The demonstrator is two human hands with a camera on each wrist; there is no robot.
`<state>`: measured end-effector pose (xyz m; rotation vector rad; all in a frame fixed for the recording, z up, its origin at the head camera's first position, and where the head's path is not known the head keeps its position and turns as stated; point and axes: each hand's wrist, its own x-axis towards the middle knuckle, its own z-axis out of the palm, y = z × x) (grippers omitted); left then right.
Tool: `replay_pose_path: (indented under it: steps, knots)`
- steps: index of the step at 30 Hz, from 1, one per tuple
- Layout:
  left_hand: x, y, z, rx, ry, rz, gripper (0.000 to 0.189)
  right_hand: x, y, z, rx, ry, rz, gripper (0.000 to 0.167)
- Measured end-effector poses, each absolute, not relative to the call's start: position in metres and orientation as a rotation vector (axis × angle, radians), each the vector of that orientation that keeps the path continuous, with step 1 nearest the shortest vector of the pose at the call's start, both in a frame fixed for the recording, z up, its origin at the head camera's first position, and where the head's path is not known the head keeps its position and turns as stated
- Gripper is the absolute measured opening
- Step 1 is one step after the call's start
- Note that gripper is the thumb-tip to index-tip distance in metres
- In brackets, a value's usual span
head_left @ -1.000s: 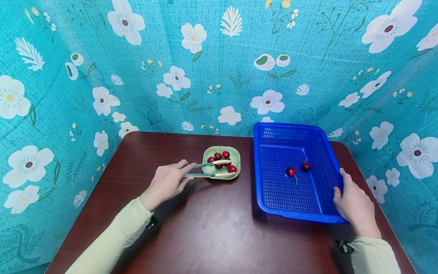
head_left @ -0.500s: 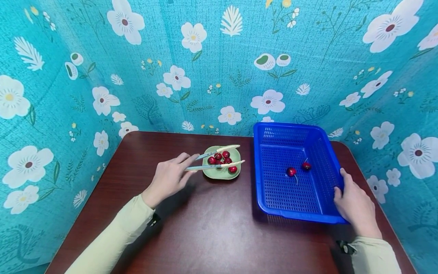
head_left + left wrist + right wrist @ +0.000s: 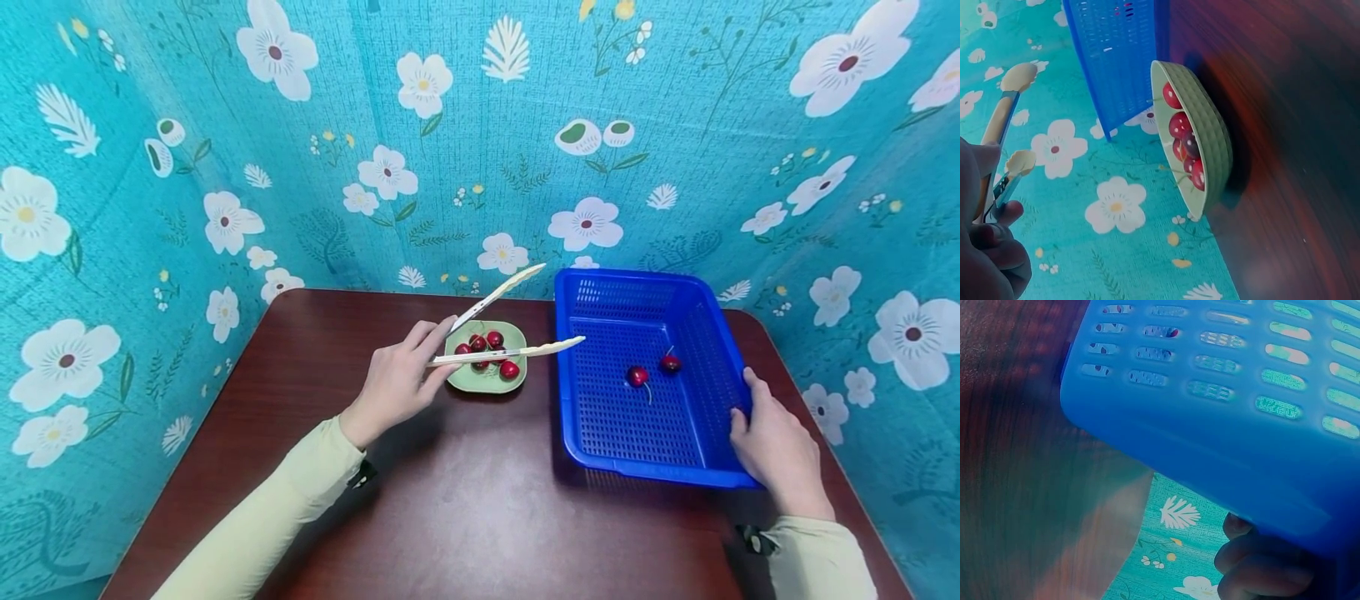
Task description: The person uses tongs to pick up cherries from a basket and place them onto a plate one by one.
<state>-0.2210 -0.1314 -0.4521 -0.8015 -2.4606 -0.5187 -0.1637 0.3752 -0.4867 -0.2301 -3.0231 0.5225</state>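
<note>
My left hand holds a pair of tongs with pale, cream-coloured tips. The two arms of the tongs are spread, nothing between them, above a small light-green bowl. Several red cherries lie in that bowl; the left wrist view shows its dimpled outer wall. The lower tong tip overlaps the left rim of a blue plastic basket in the head view. Inside the basket are two cherries with stems. My right hand grips the basket's right rim, its curled fingers visible under the rim.
A dark brown wooden table carries the bowl and basket. Behind and beside it hangs a turquoise flowered cloth, close to the far table edge. The basket's perforated side wall fills much of the right wrist view.
My left hand has lifted the tongs out of the bowl without a cherry and moved up and right. Their arms have spread wider. The right hand and basket have stayed put.
</note>
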Motion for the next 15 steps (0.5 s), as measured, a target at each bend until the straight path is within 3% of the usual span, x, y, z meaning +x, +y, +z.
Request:
replay_pose_path:
  steps: [15]
  knots:
    - [-0.236, -0.069, -0.45, -0.992, -2.482, -0.368, 0.06, -0.164, 0.376, -0.487, -0.232, -3.031, 0.522, 0.075]
